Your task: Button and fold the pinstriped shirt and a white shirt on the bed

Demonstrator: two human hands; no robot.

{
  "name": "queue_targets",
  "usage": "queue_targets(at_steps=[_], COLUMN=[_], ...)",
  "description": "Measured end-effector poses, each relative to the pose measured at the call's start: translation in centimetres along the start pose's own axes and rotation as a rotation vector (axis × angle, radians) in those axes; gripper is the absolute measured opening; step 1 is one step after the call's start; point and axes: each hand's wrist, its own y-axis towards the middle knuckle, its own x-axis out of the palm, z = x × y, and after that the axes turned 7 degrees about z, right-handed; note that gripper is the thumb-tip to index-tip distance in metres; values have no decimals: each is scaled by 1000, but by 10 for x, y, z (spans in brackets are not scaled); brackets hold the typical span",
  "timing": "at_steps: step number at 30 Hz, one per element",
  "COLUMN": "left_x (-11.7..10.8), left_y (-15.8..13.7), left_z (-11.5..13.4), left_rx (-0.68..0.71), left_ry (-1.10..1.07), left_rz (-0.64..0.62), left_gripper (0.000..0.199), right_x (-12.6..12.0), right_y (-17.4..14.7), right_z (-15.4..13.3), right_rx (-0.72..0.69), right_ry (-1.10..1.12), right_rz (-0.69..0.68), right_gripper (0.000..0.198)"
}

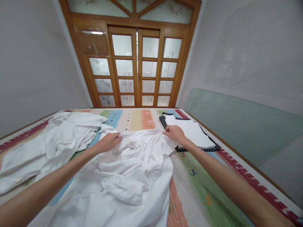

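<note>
A crumpled white shirt (pixel 142 170) is spread over the middle of the bed, its near part running out of view at the bottom. My left hand (pixel 110 141) is closed on the far left corner of the cloth. At the far right corner, my right hand (pixel 174 134) pinches the same garment. Between the two hands the upper edge is stretched fairly straight, while folds and a bunched sleeve-like part lie below. Right behind my right hand sits a folded white garment (pixel 196 134) on a black-and-white striped piece.
Several loose white garments (pixel 54 138) lie heaped on the left. A striped, multicoloured cover (pixel 201 183) lies under everything. A pale green panel (pixel 241 123) leans along the right wall. Wooden doors with glass panes (pixel 137 66) stand at the far end.
</note>
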Motion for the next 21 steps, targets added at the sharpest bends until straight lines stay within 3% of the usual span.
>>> queue_targets(at_steps=[4, 9, 12, 17, 21], left_x=[2, -2, -3, 12, 36], left_y=[18, 32, 28, 10, 4], left_z=[-20, -27, -31, -38, -36], left_rx=[-130, -204, -152, 140, 282], left_ry=[-147, -298, -403, -317, -127], left_rz=[266, 374, 244, -174, -204], left_gripper=[37, 50, 62, 83, 75], right_x=[9, 20, 18, 4, -12], right_y=[-4, -4, 3, 21, 35], right_z=[0, -8, -10, -5, -10], right_rx=[-38, 9, 126, 189, 190], right_ry=[3, 51, 172, 107, -6], right_rz=[-193, -157, -54, 87, 191], right_gripper=[28, 20, 24, 28, 31])
